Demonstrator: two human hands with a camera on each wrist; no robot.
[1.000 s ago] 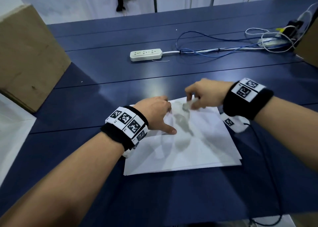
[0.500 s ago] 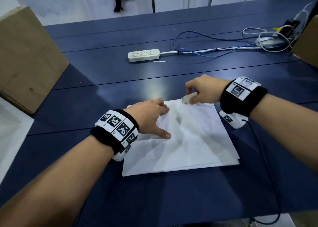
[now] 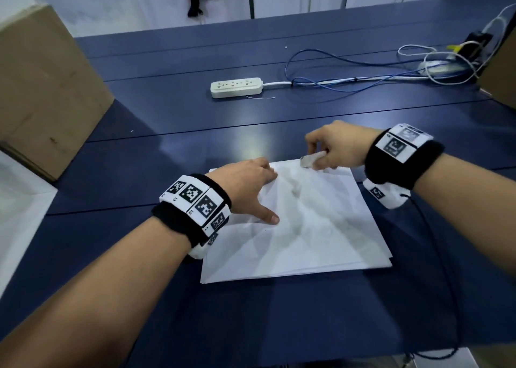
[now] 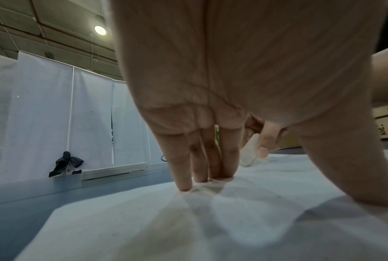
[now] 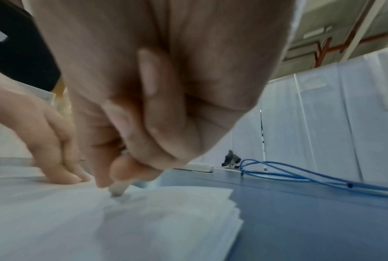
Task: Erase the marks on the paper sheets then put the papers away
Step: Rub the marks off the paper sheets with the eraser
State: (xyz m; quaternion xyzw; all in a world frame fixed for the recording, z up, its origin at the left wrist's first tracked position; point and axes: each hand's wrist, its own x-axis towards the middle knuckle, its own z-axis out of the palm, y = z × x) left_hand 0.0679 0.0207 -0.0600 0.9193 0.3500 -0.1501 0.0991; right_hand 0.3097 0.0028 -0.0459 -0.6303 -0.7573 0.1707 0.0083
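A stack of white paper sheets [image 3: 312,236] lies on the dark blue table [image 3: 167,122], the top sheet smudged grey. My left hand [image 3: 251,189] presses straight fingers [image 4: 202,159] on the sheet's far left part, thumb spread toward me. My right hand [image 3: 332,150] pinches a small white eraser [image 3: 311,159] and holds its tip on the far edge of the top sheet. In the right wrist view the eraser [image 5: 119,189] touches the paper [image 5: 166,220] near its corner. In the left wrist view the eraser [image 4: 249,155] shows behind my left fingers.
A white power strip [image 3: 236,87] with blue and white cables [image 3: 363,80] lies farther back on the table. A cardboard box [image 3: 42,94] stands at the left, another box [image 3: 499,80] at the right edge. A white surface [image 3: 16,205] adjoins the table's left side.
My right hand has carried the eraser from the sheet's upper middle out to its far edge. My left hand has kept pressing the paper in place.
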